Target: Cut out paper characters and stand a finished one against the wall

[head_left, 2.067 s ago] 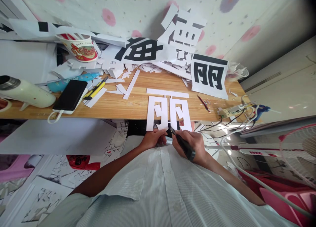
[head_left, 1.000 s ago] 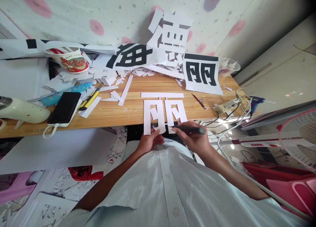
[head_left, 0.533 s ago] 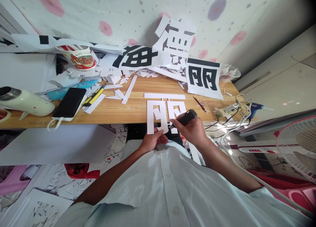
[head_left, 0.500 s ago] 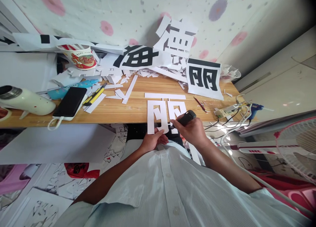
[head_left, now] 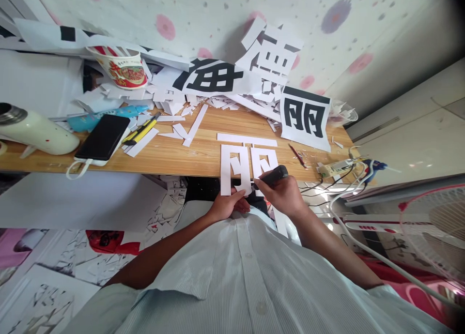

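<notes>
First, phone (head_left: 102,136): flat on the table (head_left: 181,160), well apart from both hands.
Yellow knife (head_left: 141,130): just right of the phone, in no hand.
Strips (head_left: 196,126): thin white pieces, loose on the table, so I think a lot of cutting is done.
Left hand (head_left: 227,205): closed in a pinch. The thumb is on top of the cutout (head_left: 245,165), at the foot of its left box, and the other fingers curl under.
Cutout: at the near edge of the table, with its low end out past the edge. It has a top bar and two boxes with holes, and little bars join them. It looks nearly all cut to me, but the right hand hides some of the right box, so I cannot tell what is left.
Right hand (head_left: 285,196): fingers wrapped round a black tool (head_left: 275,174). The tip is near the gap between the boxes, too small to see if it touches.
Print (head_left: 306,118): the same sign in black on paper, behind the right hand. The cutout looks much like it, so the main shape seems done.
</notes>
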`<state>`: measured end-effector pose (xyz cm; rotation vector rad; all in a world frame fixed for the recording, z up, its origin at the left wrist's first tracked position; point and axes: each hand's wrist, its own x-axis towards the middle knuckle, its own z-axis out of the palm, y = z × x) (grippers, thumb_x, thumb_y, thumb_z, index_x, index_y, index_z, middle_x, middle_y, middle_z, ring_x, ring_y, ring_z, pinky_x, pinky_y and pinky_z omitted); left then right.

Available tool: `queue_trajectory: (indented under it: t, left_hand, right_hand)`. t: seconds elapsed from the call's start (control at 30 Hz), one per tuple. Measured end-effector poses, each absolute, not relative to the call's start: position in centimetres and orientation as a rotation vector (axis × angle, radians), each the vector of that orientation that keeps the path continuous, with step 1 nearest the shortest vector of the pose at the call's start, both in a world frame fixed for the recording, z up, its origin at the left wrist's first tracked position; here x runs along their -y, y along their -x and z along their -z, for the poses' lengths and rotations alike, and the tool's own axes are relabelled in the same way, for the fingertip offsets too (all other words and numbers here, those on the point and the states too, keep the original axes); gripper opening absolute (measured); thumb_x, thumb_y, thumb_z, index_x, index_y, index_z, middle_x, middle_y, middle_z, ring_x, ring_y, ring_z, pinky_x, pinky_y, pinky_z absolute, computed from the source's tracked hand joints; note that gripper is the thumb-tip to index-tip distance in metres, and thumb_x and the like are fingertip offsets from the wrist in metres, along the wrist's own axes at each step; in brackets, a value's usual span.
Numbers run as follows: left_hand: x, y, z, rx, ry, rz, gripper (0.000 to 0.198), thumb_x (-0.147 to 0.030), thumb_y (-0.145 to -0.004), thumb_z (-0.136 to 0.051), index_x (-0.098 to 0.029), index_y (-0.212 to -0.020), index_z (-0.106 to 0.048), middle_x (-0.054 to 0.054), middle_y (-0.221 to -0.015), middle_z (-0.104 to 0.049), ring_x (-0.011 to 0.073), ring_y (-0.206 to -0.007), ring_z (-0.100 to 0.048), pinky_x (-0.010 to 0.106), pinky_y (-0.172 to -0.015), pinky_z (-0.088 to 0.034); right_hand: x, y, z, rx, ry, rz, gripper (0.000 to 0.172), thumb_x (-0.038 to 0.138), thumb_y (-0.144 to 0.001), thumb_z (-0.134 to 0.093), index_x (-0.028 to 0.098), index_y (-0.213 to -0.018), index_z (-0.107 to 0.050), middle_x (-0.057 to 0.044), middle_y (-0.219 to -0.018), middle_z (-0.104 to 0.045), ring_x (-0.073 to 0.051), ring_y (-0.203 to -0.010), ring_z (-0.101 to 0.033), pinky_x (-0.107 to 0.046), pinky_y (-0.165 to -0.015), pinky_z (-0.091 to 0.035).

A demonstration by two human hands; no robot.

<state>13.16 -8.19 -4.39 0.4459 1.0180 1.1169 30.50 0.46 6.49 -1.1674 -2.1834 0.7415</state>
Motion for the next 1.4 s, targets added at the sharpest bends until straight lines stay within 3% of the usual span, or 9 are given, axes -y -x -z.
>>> queue_trajectory:
  t: [0.13,0.53,1.4]
  left_hand:
    - [8.3,-13.0,4.5,-1.008,-0.451,-1.113,0.054,-0.068,-0.079,-0.09,-0.017,-0.088,-0.077,0.012,-0.073,-0.079,0.0261,-0.066,-0.078,0.034,-0.063,-0.059]
    - [8.3,-13.1,4.8,-0.975,-0.448,-1.12,0.058,-0.073,-0.075,-0.092,-0.017,-0.085,-0.077,0.011,-0.069,-0.079,0.026,-0.064,-0.078,0.033,-0.061,-0.059]
    - [8.4,-13.0,5.1,-0.987,-0.441,-1.127,0.051,-0.065,-0.08,-0.09,-0.016,-0.087,-0.077,0.013,-0.069,-0.079,0.0271,-0.064,-0.078,0.034,-0.061,-0.06]
  right_hand:
    - [-0.6,-30.0,-6.9,2.153,1.196,-0.753,0.04,0.057,-0.095,-0.078,0.02,-0.082,-0.078,0.0,-0.062,-0.07,-0.019,-0.058,-0.069,-0.027,-0.052,-0.053]
    - [-1.1,-29.3,-7.0,2.24,1.148,-0.722,0.043,0.055,-0.099,-0.073,0.02,-0.073,-0.073,-0.001,-0.06,-0.065,-0.017,-0.056,-0.063,-0.028,-0.054,-0.052]
    - [-1.5,-29.3,-6.3,2.16,1.195,-0.796,0.039,0.056,-0.098,-0.073,0.02,-0.082,-0.078,-0.002,-0.065,-0.069,-0.018,-0.058,-0.064,-0.028,-0.056,-0.054]
